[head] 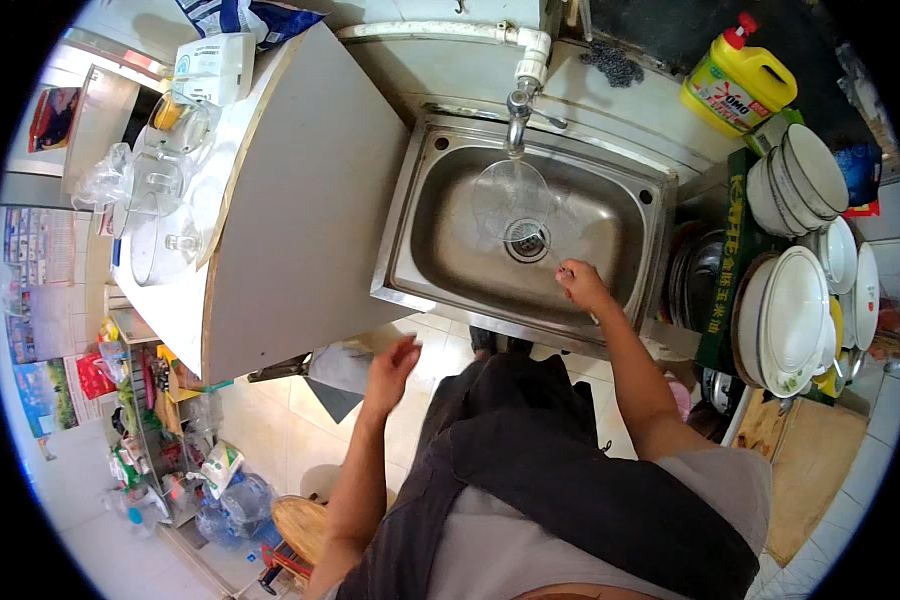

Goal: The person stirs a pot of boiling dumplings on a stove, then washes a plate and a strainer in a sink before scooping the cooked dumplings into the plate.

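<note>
My right hand [581,285] is closed around the thin handle of a round fine-mesh strainer [510,199]. The strainer's head is under the spout of the metal faucet [517,120], above the stainless steel sink [442,247]. Water seems to be falling from the spout into the mesh, though the stream is faint. Below the strainer, the drain [527,241] shows at the bottom of the basin. My left hand [394,367] hangs in the air in front of the sink, to the left, holding nothing with its fingers loosely bent.
A white cabinet [307,202] with glass mugs [184,240] on top borders the sink's left side. To the right stand stacked bowls [787,184], plates [791,319] and a green carton [720,277]. A yellow OMO detergent jug [739,82] is behind them.
</note>
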The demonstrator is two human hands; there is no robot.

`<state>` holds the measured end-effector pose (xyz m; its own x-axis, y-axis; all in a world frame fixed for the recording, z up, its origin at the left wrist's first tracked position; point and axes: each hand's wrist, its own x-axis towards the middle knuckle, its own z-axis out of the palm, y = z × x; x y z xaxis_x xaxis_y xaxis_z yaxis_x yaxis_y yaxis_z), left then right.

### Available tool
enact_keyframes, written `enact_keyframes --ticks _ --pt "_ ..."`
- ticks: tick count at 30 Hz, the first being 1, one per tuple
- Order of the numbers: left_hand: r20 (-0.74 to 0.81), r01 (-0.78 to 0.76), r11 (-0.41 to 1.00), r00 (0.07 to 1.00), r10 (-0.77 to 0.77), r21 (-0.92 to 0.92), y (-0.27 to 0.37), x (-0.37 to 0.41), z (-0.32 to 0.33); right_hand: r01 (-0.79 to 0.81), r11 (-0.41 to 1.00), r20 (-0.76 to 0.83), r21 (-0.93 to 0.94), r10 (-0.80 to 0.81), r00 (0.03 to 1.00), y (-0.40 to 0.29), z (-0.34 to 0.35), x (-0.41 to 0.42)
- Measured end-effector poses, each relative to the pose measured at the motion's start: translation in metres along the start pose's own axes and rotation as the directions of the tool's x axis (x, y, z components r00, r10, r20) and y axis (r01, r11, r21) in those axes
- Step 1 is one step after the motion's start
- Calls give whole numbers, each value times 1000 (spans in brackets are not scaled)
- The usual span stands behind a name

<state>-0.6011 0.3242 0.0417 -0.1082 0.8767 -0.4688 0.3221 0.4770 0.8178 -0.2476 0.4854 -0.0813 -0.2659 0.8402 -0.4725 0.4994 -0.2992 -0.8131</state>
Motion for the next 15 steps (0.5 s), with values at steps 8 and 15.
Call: enact_keyframes --ticks 8,15 --pt "-149 -418 839 859 490 347 67 200 78 -11 953 -166 -303 -42 985 -62 -21 -101" --pt "167 -131 932 966 196 -337 94 270 118 -51 960 -277 -275 -28 960 -89 -16 -139"
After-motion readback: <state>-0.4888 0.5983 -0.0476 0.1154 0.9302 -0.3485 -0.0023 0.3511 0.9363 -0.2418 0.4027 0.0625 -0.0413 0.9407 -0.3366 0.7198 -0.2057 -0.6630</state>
